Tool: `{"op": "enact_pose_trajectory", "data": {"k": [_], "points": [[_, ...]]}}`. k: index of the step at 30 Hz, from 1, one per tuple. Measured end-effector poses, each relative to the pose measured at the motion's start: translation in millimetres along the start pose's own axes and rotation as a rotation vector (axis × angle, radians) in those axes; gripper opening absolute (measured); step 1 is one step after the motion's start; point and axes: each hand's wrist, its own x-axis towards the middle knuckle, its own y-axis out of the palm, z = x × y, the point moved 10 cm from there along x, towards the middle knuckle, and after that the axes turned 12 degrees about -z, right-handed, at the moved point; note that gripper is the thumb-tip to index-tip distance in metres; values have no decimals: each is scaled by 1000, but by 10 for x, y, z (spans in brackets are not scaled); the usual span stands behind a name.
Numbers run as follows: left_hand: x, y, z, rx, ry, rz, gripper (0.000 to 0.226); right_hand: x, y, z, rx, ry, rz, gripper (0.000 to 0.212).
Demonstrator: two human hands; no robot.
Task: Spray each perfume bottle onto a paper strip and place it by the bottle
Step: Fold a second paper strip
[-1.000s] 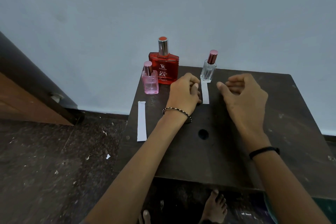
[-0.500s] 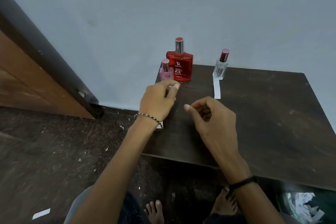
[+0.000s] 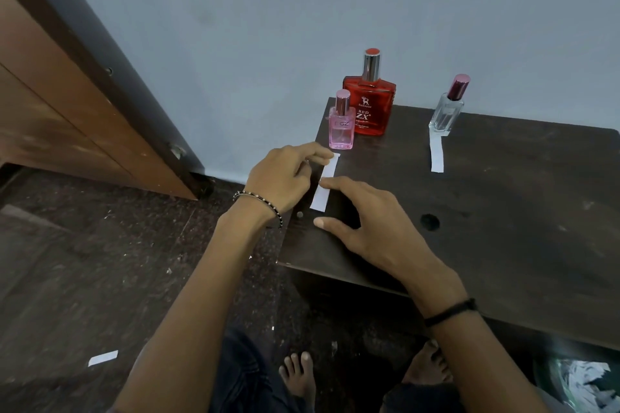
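Three perfume bottles stand at the back of the dark table (image 3: 503,211): a small pink bottle (image 3: 341,126), a large red bottle (image 3: 369,111) behind it, and a clear bottle (image 3: 448,114) to the right. One white paper strip (image 3: 436,152) lies just in front of the clear bottle. Another paper strip (image 3: 324,188) lies near the table's left edge, in front of the pink bottle. My left hand (image 3: 285,178) pinches this strip's far end. My right hand (image 3: 369,221) rests spread on the table, its index fingertip touching the strip's middle.
A round hole (image 3: 430,222) is in the tabletop. A wooden door (image 3: 67,117) stands at the left, with a grey wall behind the table. A paper scrap (image 3: 103,358) lies on the floor. Bare feet (image 3: 298,375) are under the table's front edge, and a bag of paper scraps (image 3: 583,379) sits at the lower right.
Both hands moved left, away from the strip by the clear bottle, onto the strip at the table's left edge. That strip now lies tilted, closer to the pink bottle. The view shifted left.
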Motion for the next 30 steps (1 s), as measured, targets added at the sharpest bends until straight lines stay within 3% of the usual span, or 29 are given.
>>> {"op": "enact_pose_trajectory", "data": {"k": [11,17,30], "points": [[81,21,45,-35,-1,2,48,56,-35,41,-152,-93,-128,35],[85,18,67,-55,-10,10,44,64,-108,111,-114,-142,-214,20],[-25,48,-7,-101,78,145,25,66,-339,-95,173,118,-305,7]]}}
